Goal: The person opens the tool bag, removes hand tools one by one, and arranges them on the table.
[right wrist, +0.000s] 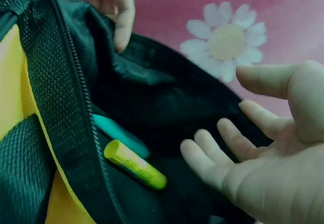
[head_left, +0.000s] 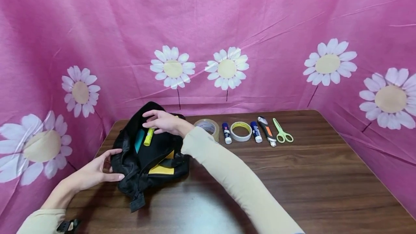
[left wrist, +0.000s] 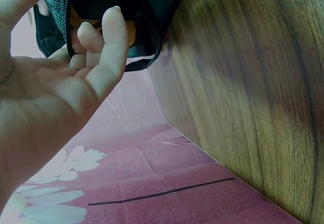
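Observation:
A black backpack point(head_left: 177, 180) with yellow panels lies unzipped at the table's left side. At its left edge, my left hand point(head_left: 94, 170) grips the fabric, thumb in front; in the left wrist view that hand's fingers point(left wrist: 114, 42) curl at the bag's zipped edge. Over the opening, my right hand point(head_left: 164, 122) has its fingers spread and loosely bent, holding nothing. Inside the bag lie a short yellow cylinder point(right wrist: 135, 164) with printing on it and a teal object point(right wrist: 120, 135), partly hidden by the cylinder and the bag's edge.
Right of the bag stands a row: brown packing tape point(head_left: 212, 129), a glue stick point(head_left: 226, 133), white tape roll point(head_left: 241, 136), another glue stick point(head_left: 256, 132), orange-black utility knife point(head_left: 267, 131) and green scissors point(head_left: 282, 133). A pink flowered curtain point(head_left: 201, 17) surrounds the wooden table point(head_left: 292, 187).

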